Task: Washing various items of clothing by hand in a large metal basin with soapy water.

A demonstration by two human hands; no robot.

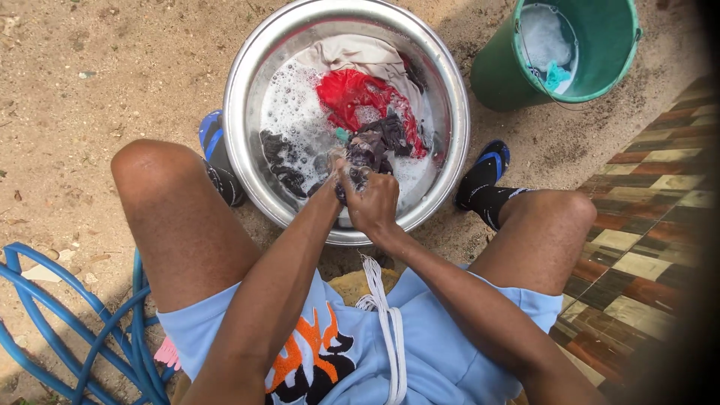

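A big shiny metal basin (247,67) sits on sandy ground between my knees, holding soapy water and clothes. A red garment (352,91) and a beige one (360,52) lie at its far side. My left hand (335,174) and my right hand (373,201) are pressed together over the near part of the basin. Both grip a dark wet cloth (371,146) that bunches up between them. Foam floats on the water to the left.
A green bucket (607,45) with foamy water stands at the upper right. Blue hose (75,315) coils at the lower left. Patterned tiles (652,225) run along the right. My feet in dark socks and blue sandals flank the basin.
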